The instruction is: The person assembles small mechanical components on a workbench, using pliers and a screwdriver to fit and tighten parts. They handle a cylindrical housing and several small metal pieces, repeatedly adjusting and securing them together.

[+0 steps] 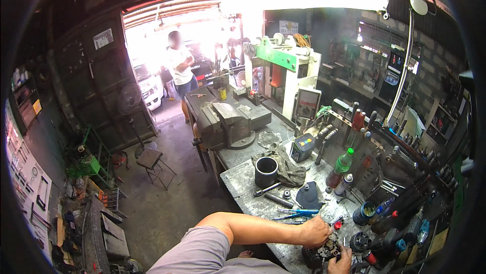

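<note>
On the near right end of the metal-topped workbench (pixel 238 185) sits a dark round machine part (pixel 330 247) with exposed metal pieces on top. My left hand (pixel 315 231) reaches across and is closed at its upper edge, fingertips down; what they pinch is hidden. A small red piece (pixel 337 225) shows beside those fingers. My right hand (pixel 341 262) is closed at the part's near right side, its fingers against the rim. Blue-handled pliers (pixel 304 213) lie just beyond my left wrist. A round black finned part (pixel 360 242) stands to the right.
Farther along the bench are a black cylinder (pixel 266 171), a rag (pixel 288 170), a green-capped bottle (pixel 340 167), a spray can (pixel 344 185) and a large vise (pixel 225 124). Tools crowd the rack (pixel 400 150) on the right. A person (pixel 180 66) stands by the doorway; a stool (pixel 150 160) is left.
</note>
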A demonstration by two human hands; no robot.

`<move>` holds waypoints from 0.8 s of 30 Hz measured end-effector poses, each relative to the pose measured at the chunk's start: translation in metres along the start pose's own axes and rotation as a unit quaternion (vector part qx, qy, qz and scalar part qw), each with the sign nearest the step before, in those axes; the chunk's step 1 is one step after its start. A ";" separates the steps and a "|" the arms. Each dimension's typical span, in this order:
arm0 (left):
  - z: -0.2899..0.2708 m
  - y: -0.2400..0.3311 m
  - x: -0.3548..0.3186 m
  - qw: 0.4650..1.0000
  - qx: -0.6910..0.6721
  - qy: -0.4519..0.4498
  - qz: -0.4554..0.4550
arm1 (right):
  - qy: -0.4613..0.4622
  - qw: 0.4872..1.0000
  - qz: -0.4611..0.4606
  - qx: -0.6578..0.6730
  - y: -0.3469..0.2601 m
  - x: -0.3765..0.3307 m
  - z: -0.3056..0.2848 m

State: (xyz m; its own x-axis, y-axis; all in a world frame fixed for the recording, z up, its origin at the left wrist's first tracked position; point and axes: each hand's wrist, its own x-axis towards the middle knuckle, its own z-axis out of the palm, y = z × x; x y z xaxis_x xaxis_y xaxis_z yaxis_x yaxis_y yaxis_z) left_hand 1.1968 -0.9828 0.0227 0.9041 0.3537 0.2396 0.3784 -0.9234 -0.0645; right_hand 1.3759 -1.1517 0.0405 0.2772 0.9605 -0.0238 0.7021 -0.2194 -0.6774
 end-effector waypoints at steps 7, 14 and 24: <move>0.004 -0.006 0.017 0.978 -0.052 -0.198 0.026 | -0.030 0.999 0.022 -0.004 -0.010 -0.001 -0.007; 0.015 -0.003 0.000 0.999 0.010 0.005 0.048 | -0.012 1.000 -0.003 -0.006 -0.006 -0.001 -0.002; 0.010 0.001 -0.001 0.999 0.022 -0.019 0.042 | -0.037 0.999 0.026 -0.010 -0.010 -0.003 -0.006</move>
State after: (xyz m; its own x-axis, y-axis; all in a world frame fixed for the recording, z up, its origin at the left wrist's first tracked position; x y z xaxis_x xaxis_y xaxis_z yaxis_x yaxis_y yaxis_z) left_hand 1.1978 -0.9823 0.0124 0.9394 0.2824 0.1944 0.3092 -0.9428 -0.1247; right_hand 1.3719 -1.1534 0.0511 0.2645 0.9577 -0.1131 0.7016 -0.2716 -0.6588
